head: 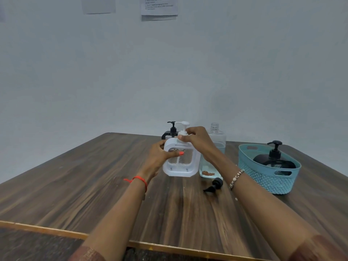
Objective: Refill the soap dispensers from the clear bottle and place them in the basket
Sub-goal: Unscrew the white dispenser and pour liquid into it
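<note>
Left grip clasping white dispenser, right grip pinching pump collar; cross-threading risks leaks in basket.

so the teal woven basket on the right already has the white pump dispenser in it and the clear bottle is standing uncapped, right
Not quite. In the head view, the teal woven basket holds a black pump dispenser; the white pump dispenser is held between the left hand and right hand. The clear bottle is indeed standing uncapped.

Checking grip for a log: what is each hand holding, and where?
Left hand grips the white dispenser by its body; right hand pinches its pump collar.
</note>
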Available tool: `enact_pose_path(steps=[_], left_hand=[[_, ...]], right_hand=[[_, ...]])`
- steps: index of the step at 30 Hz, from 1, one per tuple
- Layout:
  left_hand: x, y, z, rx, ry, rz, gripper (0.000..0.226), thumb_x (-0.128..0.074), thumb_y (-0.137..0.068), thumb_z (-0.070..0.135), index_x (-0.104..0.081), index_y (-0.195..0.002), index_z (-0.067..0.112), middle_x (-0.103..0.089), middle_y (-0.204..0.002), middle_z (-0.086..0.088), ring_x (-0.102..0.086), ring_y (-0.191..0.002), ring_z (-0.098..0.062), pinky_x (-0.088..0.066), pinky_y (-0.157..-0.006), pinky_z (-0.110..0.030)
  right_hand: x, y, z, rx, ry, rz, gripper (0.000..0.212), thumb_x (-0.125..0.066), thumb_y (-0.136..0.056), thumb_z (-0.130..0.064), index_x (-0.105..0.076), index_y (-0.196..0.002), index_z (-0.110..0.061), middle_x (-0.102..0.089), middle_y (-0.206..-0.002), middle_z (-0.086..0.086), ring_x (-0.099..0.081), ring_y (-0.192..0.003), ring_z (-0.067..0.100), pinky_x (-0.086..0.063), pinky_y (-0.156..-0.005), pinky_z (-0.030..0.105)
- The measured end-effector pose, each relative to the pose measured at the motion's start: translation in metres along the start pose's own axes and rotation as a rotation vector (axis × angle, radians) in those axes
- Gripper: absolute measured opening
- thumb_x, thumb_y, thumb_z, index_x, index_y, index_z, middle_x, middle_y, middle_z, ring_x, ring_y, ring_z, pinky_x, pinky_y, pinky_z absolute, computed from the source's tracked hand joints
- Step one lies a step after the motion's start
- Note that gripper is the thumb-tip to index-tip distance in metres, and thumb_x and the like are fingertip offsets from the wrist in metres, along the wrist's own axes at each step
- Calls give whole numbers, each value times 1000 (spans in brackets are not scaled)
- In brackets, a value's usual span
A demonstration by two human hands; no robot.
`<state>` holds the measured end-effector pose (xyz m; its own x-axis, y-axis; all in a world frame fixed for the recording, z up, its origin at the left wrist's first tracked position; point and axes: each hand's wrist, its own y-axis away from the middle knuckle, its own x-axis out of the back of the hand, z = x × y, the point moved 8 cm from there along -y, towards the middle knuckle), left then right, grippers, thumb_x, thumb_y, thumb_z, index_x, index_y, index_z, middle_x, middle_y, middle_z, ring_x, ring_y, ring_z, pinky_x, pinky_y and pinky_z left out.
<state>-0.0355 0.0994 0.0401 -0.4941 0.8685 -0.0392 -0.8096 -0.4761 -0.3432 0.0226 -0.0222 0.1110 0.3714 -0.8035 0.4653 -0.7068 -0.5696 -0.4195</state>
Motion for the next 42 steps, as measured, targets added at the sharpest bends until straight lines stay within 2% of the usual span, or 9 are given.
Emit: enact_pose_path(steps=[6, 11, 15, 18, 24, 29, 32, 37, 42], left_hand=[[6, -1, 5, -5, 22, -36, 54, -83, -62, 5, -63, -111, 2, -69, -100, -14, -67, -85, -22, -56, -75, -31], [12, 2, -1, 25, -20, -48, 58, -84, -57, 13, -62, -110, 3, -69, -101, -14, -66, -88, -27, -56, -82, -41], [18, 3, -8, 63, -5, 10, 39, -79, -65, 0, -64, -100, 7, -68, -91, -8, -65, -78, -21, -57, -69, -28], [32, 3, -15, 82, 10, 127, 48, -81, -63, 0, -63, -107, 4, -68, -92, -8, -64, -75, -17, -53, -58, -20], [59, -1, -25, 76, 60, 384, 53, -84, -61, 5, -61, -108, 2, -67, -100, -12, -64, -82, -24, -53, -67, -30], [61, -4, -28, 71, 30, 430, 55, -86, -61, 11, -59, -109, 6, -67, -105, -11, -66, -92, -28, -56, -80, -42], [53, -4, -26, 58, 11, 429, 49, -85, -62, 12, -58, -103, 11, -67, -102, -10, -65, -91, -28, -56, -82, -42], [44, -10, -27, 55, -15, 401, 58, -89, -54, 21, -62, -104, 13, -69, -102, -7, -66, -93, -28, -56, -84, -46], [36, -11, -32, 74, -14, 395, 56, -88, -57, 16, -62, -107, 11, -68, -103, -9, -66, -94, -29, -56, -83, -45]], right_hand=[[0, -2, -10, 66, -156, -159, 27, -58, -87, -6, -64, -113, -1, -68, -111, 14, -64, -98, 22, -49, -90, 31], [9, -5, -15, 100, -278, -165, 31, -51, -90, 1, -59, -120, 0, -64, -110, 5, -61, -80, -4, -42, -59, 0], [28, -10, -15, 136, -430, 31, 34, -54, -88, 3, -59, -121, -3, -64, -113, 7, -54, -87, 10, -40, -66, 20], [48, -8, -16, 208, -495, 188, 33, -60, -84, 3, -61, -116, -4, -64, -106, 3, -54, -84, 12, -45, -64, 20], [34, 17, 6, 358, -91, 144, 31, -74, -72, -1, -64, -100, -11, -66, -97, 3, -60, -86, 13, -51, -76, 26], [-31, 43, 55, 558, 394, -227, 28, -57, -71, 11, -61, -96, 0, -61, -97, 13, -52, -89, 14, -38, -78, 10], [-47, 51, 81, 503, 584, -288, 28, -54, -80, 4, -57, -107, -4, -56, -112, 10, -52, -103, 22, -45, -81, 28], [-56, 57, 94, 429, 689, -373, 29, -55, -83, -1, -52, -112, -6, -50, -116, 6, -48, -103, 19, -29, -72, 20], [-45, 54, 102, 343, 682, -414, 35, -59, -80, -6, -52, -115, -6, -51, -113, 5, -51, -98, 21, -42, -79, 29]])
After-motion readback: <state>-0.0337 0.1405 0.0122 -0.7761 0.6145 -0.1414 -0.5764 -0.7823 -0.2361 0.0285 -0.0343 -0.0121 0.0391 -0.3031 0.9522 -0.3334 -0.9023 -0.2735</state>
